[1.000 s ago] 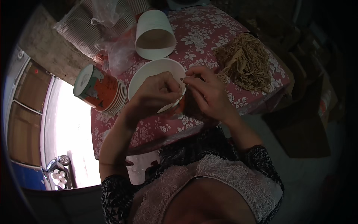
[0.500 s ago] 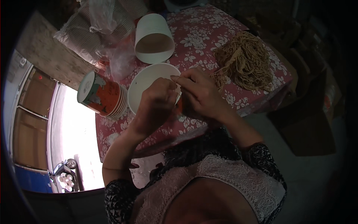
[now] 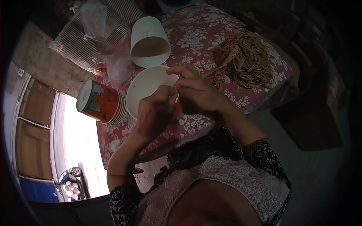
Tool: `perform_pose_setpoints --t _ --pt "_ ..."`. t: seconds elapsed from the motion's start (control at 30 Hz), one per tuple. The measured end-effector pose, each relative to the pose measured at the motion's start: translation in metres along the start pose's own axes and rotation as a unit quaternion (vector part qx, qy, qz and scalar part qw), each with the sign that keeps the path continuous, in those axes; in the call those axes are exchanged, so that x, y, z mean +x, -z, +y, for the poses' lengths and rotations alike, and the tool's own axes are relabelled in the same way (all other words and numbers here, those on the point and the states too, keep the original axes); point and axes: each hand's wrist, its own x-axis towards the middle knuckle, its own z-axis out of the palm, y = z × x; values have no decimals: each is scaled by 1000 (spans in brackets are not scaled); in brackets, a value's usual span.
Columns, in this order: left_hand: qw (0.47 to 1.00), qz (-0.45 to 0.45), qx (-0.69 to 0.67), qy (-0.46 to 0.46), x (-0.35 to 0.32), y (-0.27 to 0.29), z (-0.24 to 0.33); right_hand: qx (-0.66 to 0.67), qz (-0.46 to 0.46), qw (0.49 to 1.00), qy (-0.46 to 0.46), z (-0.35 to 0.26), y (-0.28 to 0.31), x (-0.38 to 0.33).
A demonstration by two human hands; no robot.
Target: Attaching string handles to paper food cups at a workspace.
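A paper bucket (image 3: 145, 84) with a white inside and an orange outer side stands in front of me, its mouth toward me. At its near right rim my left hand (image 3: 154, 113) is closed, fingers curled at the edge. Close against it, my right hand (image 3: 198, 92) is closed in a pinch, its index finger lifted over the rim. A short pale twisted piece, like cord (image 3: 177, 96), shows between the two hands. The fingertips largely hide it. Right of the hands lies a tangled heap of tan cords (image 3: 245, 58) on the table.
A stack of orange and green paper buckets (image 3: 103, 103) lies on its side at the left. Behind stands a tilted white stack of buckets (image 3: 151, 41). Plastic-wrapped stacks (image 3: 85, 41) fill the back left. The flowered red tablecloth (image 3: 192, 35) covers the table; cardboard boxes (image 3: 309, 113) are at the right.
My right index finger has lifted and reaches further over the rim. My left hand has shifted slightly down and left, and the pale twisted piece shows more clearly between the hands.
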Motion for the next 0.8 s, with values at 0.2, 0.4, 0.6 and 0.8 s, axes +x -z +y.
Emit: perform_pose_setpoints --t 0.2,0.4,0.6,0.8 --pt "997 8 -55 62 -2 -1 0 80 -13 996 -26 -2 2 -4" --pt "991 -13 -102 83 1 -2 -2 114 17 993 -39 -8 1 -9" --pt "980 -51 -183 54 7 2 -18 -63 145 987 39 -19 -13 -19" --pt "960 -64 -239 128 10 4 -14 -180 192 960 96 -30 -20 -28"
